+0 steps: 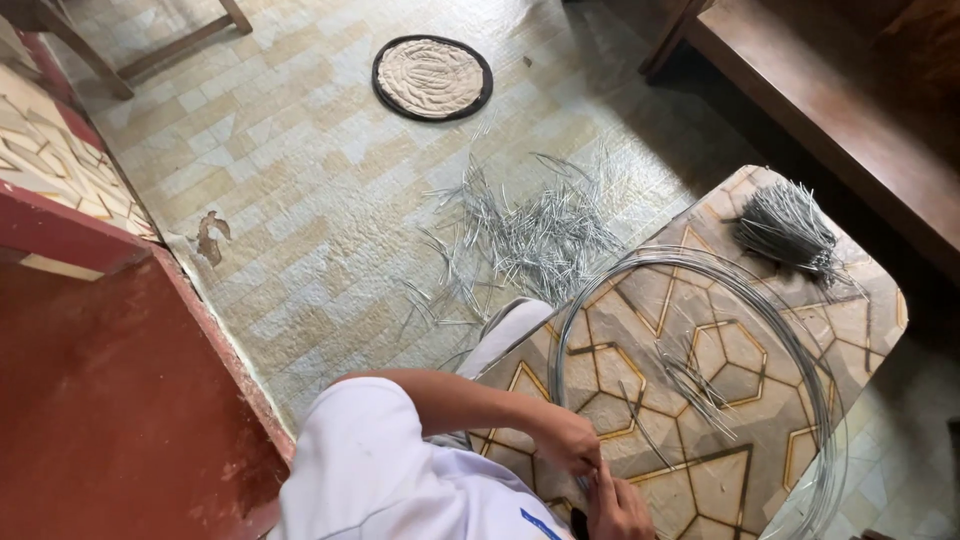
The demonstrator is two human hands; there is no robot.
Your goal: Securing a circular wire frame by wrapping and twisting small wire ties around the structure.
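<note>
A large coil of thin, shiny silver wire [700, 375] lies in loose rings across a table [760, 480] topped with a tan geometric pattern, its loops overhanging the right edge. At the near edge, the left hand [565, 440] and right hand [620, 510] meet, fingers pinched together on the wire's end. A grey bundle of cut wires [785, 228] rests at the far corner; cut wire pieces [530, 240] litter the tiled floor [300, 180].

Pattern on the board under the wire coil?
The board is tan with dark-outlined, gold-edged hexagon and star shapes; the head view shows it best, under the wire coil.
</note>
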